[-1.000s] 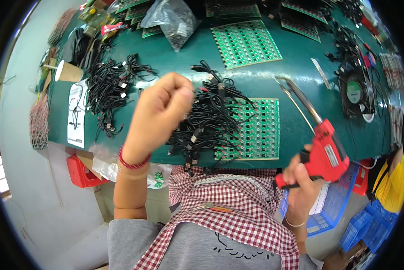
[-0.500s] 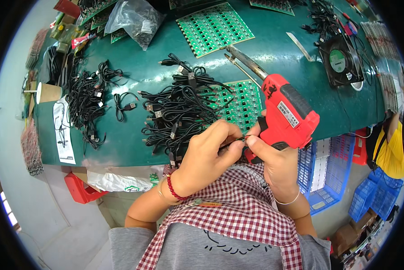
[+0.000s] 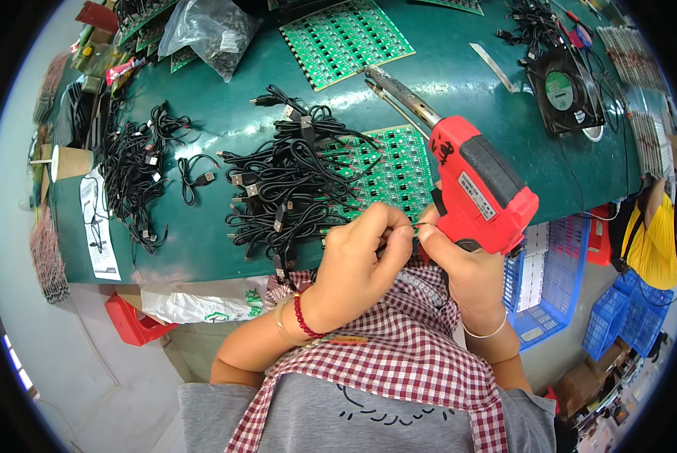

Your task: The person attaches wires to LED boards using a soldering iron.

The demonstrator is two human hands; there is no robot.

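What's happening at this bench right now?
A person's right hand holds a red soldering gun, its tip pointing away. The left hand meets it, and the fingertips of both pinch a thin wire. In front, black cables lie bunched partly over a green circuit panel; another panel lies farther back.

Just in front of the table [image 3: 520,158], the left hand [image 3: 365,257] was beside the right hand [image 3: 467,283], a wire [image 3: 420,225] between their fingertips. The gun [image 3: 482,181], in the right hand, pointed away over the table. Left of it lay the near panel [image 3: 403,170], its left part under a heap [image 3: 278,174] of cables. Further left came one cable [image 3: 190,185], then another pile [image 3: 131,151], then a sheet [image 3: 101,234] with a cup [image 3: 72,162] behind. Beyond the near panel lay a far panel [image 3: 346,41], between a bag [image 3: 210,38] on its left and a strip [image 3: 493,66], then a fan [image 3: 565,90], on its right.
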